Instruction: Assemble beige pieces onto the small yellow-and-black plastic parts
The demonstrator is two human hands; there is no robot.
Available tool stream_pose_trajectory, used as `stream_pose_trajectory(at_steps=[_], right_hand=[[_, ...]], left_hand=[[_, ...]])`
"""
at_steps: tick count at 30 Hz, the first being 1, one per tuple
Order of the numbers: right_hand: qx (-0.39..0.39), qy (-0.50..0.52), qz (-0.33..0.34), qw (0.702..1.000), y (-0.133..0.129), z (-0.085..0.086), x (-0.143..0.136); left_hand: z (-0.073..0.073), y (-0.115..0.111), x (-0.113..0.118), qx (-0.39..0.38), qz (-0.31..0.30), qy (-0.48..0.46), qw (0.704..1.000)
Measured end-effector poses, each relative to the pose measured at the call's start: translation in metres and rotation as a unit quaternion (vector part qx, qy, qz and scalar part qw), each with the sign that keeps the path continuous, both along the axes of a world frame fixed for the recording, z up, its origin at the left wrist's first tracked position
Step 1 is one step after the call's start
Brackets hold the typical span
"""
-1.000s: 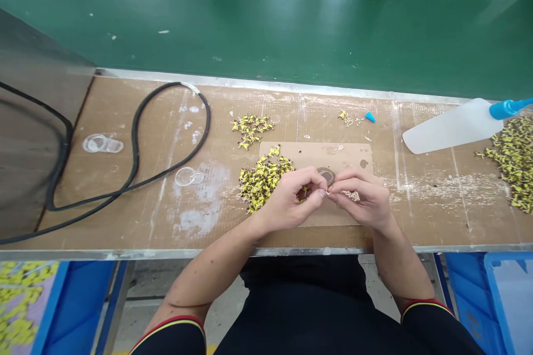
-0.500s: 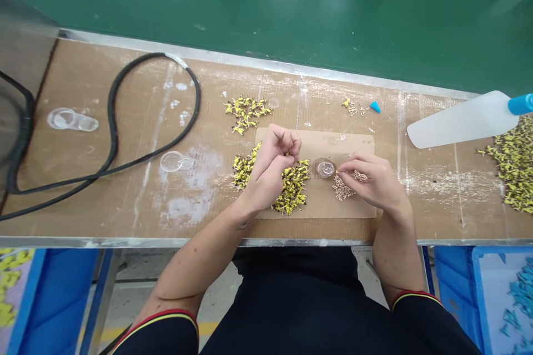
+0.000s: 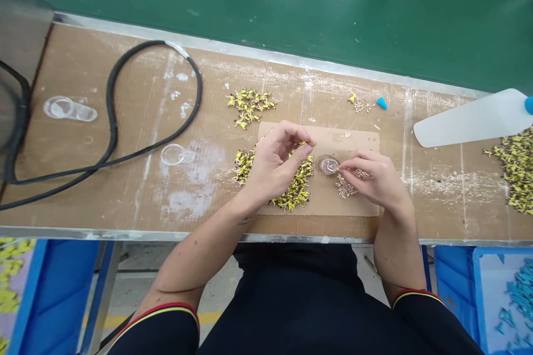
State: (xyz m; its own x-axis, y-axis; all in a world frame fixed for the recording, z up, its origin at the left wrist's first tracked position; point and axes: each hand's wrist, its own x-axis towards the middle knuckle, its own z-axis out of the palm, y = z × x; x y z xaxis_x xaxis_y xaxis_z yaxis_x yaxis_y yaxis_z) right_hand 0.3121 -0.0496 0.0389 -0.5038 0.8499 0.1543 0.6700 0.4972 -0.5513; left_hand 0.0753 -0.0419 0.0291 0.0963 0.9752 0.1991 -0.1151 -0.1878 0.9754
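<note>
My left hand [image 3: 277, 165] is raised over a pile of small yellow-and-black pieces [image 3: 295, 188], thumb and forefinger tips pinched together. Whatever lies between them is too small to make out. My right hand [image 3: 377, 177] also pinches, its fingertips at the right edge of a small clear round dish [image 3: 328, 165]. I cannot make out what those fingertips grip. Tiny pale pieces [image 3: 345, 187] lie under and beside the right fingers. Both piles and the dish rest on a cardboard sheet [image 3: 320, 205].
More yellow pieces [image 3: 249, 105] lie behind the sheet. A blue cone-shaped cap [image 3: 382, 103] and a white bottle [image 3: 470, 119] are at the right, near a big yellow pile [image 3: 518, 172]. A black cable [image 3: 112, 94] loops at the left, by clear plastic cups [image 3: 70, 109].
My left hand has moved right and its curled fingers have stretched forward into a fingertip pinch. My right hand stays by the dish, still pinching. The view has shifted slightly.
</note>
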Motion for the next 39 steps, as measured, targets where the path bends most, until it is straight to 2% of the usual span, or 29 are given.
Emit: stream_pose_trajectory(at_steps=[3, 6, 12, 20, 29, 34, 39], right_hand=[[-0.005, 0.001, 0.0, 1.0, 0.0, 0.0, 0.0], [-0.004, 0.003, -0.002, 1.0, 0.0, 0.0, -0.001], [-0.004, 0.002, -0.005, 1.0, 0.0, 0.0, -0.001], [-0.002, -0.005, -0.002, 1.0, -0.001, 0.0, 0.0], [0.002, 0.005, 0.001, 1.0, -0.001, 0.0, 0.001], [0.013, 0.104, -0.017, 0.994, -0.003, 0.006, 0.0], [0.025, 0.217, -0.067, 0.974, -0.006, 0.011, -0.008]], left_hand=[[0.002, -0.002, 0.0, -0.004, 0.019, 0.037, 0.999], [0.004, -0.003, 0.0, -0.015, 0.03, 0.036, 0.999], [0.007, -0.005, 0.002, -0.033, 0.017, 0.018, 0.999], [0.004, -0.005, 0.001, -0.065, 0.021, 0.003, 0.998], [0.011, -0.007, 0.001, -0.082, 0.005, -0.011, 0.997], [0.009, -0.005, -0.001, -0.067, -0.002, -0.006, 0.998], [0.005, -0.007, 0.002, -0.078, -0.009, -0.014, 0.997]])
